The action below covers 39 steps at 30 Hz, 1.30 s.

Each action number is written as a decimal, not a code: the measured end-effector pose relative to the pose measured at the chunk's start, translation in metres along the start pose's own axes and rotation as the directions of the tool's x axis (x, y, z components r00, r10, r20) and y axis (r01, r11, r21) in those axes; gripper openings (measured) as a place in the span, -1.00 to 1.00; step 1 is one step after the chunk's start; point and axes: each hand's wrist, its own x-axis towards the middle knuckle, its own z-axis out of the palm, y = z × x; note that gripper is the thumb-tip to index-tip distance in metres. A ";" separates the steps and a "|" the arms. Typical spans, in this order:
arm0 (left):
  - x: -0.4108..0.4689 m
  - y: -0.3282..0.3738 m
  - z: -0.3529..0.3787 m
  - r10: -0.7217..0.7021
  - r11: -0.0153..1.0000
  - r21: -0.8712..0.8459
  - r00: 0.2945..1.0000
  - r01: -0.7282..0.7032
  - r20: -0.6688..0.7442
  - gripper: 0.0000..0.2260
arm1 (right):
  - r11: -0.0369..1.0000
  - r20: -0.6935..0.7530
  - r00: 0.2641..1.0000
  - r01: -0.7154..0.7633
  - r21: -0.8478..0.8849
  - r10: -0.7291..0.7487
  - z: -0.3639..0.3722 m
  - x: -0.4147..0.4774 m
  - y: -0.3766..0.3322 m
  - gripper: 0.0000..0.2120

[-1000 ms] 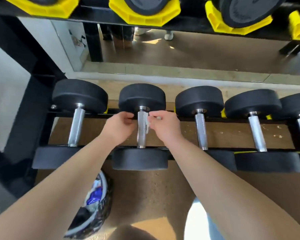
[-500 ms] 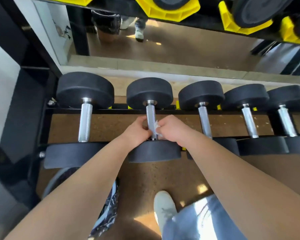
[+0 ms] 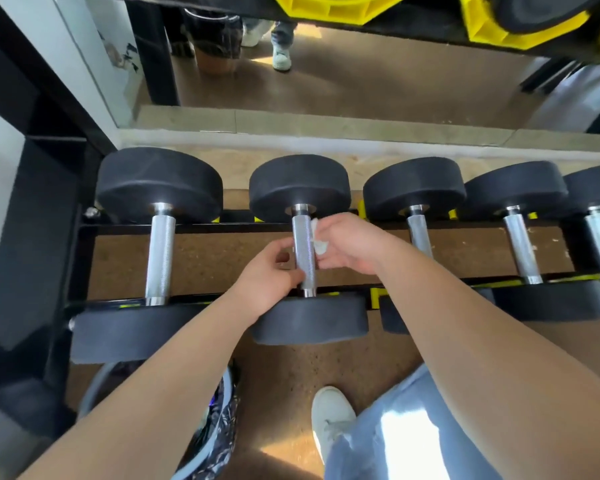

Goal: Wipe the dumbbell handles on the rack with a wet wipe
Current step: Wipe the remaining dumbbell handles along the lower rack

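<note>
Two hands meet on one dumbbell. The left hand (image 3: 267,275) curls its fingers and thumb round the near end of the knurled steel handle (image 3: 303,251), close to the near weight head. The right hand (image 3: 350,244) pinches a crumpled white wet wipe (image 3: 317,242) in bent fingers and presses it to the handle's right side, a little farther up the bar. The handle belongs to the second dumbbell (image 3: 309,322) from the left, which lies front to back on the lowest tier of the black rack (image 3: 84,265), its far head toward the mirror (image 3: 361,81). Just left of it rests the leftmost dumbbell (image 3: 160,252), untouched, and to the right three more dumbbells — the nearest at (image 3: 418,233) — sit in the same row, each with black round heads and a bare metal bar. Yellow cradles (image 3: 374,297) show between the heads. Above, the next tier carries larger yellow cradles (image 3: 329,8) and dark weights. Below the forearms a white shoe (image 3: 331,414) and a pale blue trouser leg (image 3: 395,427) stand on the brown speckled floor (image 3: 284,375), beside a dark patterned object (image 3: 219,427) too blurred to name.
</note>
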 end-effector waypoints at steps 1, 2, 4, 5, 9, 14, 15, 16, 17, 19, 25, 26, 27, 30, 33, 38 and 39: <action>0.002 -0.002 0.001 0.003 1.000 -0.008 1.000 -0.003 -0.007 -0.48 | 0.993 0.078 0.994 -0.073 -0.090 0.080 -0.002 -0.003 0.005 -0.79; 0.003 -0.002 0.002 0.007 1.000 -0.002 1.000 -0.007 -0.013 -0.48 | 0.972 0.134 0.979 -0.126 -0.197 0.154 -0.003 -0.004 0.012 -0.77; 0.005 -0.003 0.003 0.007 1.000 0.006 1.000 -0.007 -0.026 -0.50 | 0.942 0.150 0.964 -0.172 -0.289 0.222 -0.003 -0.005 0.018 -0.72; 0.005 -0.004 0.004 0.000 1.000 -0.009 1.000 -0.001 -0.030 -0.53 | 0.952 0.140 0.967 -0.175 -0.252 0.215 -0.001 -0.005 0.017 -0.74; 0.004 -0.005 0.003 -0.024 0.997 -0.072 0.999 0.021 -0.045 -0.57 | 0.942 0.058 0.992 -0.123 0.313 0.110 0.009 0.015 0.012 -0.65; 0.007 -0.001 0.001 -0.063 0.986 -0.162 0.994 0.048 -0.091 -0.69 | 0.912 0.132 0.988 -0.122 0.392 0.075 0.003 0.022 0.012 -0.58; 0.009 -0.001 0.000 -0.086 0.982 -0.177 0.992 0.069 -0.093 -0.69 | 0.937 0.183 0.979 -0.150 0.316 0.095 -0.001 0.020 0.013 -0.54; 0.010 -0.002 -0.001 -0.109 0.978 -0.190 0.990 0.090 -0.090 -0.68 | 0.956 0.234 0.963 -0.189 0.223 0.136 -0.004 0.017 0.015 -0.51; 0.011 -0.002 -0.002 -0.128 0.977 -0.184 0.988 0.111 -0.082 -0.66 | 0.969 0.277 0.945 -0.216 0.118 0.177 -0.006 0.013 0.018 -0.49; 0.013 -0.005 -0.003 -0.143 0.982 -0.127 0.989 0.137 -0.038 -0.64 | 0.974 0.307 0.925 -0.221 -0.048 0.225 -0.006 0.010 0.022 -0.52; 0.015 0.002 -0.004 -0.119 0.970 -0.217 0.992 0.106 -0.045 -0.79 | 0.947 0.083 0.996 -0.061 0.316 0.036 -0.006 0.021 0.017 -0.59; 0.017 0.005 -0.004 -0.103 0.961 -0.265 0.992 0.082 -0.066 -0.83 | 0.930 0.054 0.999 -0.030 0.365 0.011 -0.008 0.023 0.016 -0.62; 0.020 0.007 -0.003 -0.094 0.951 -0.303 0.992 0.063 -0.089 -0.84 | 0.921 0.039 0.999 -0.014 0.389 -0.002 -0.010 0.025 0.017 -0.62; 0.028 0.014 0.001 -0.094 0.877 -0.480 0.988 0.026 -0.118 -0.81 | 0.910 0.002 1.000 -0.007 0.414 0.006 -0.014 0.026 0.015 -0.65; 0.033 0.020 0.003 -0.061 0.777 -0.630 0.996 0.004 -0.069 -0.72 | 0.888 -0.010 1.000 0.021 0.460 -0.018 -0.023 0.022 0.009 -0.70; 0.028 0.017 -0.001 -0.082 0.880 -0.463 0.994 0.105 0.070 -0.46 | 0.940 0.087 0.995 0.012 0.342 -0.044 -0.028 0.017 0.020 -0.65; 0.027 0.016 -0.002 -0.095 0.891 -0.437 0.992 0.122 0.084 -0.45 | 0.944 0.092 0.995 0.007 0.329 -0.039 -0.027 0.019 0.021 -0.67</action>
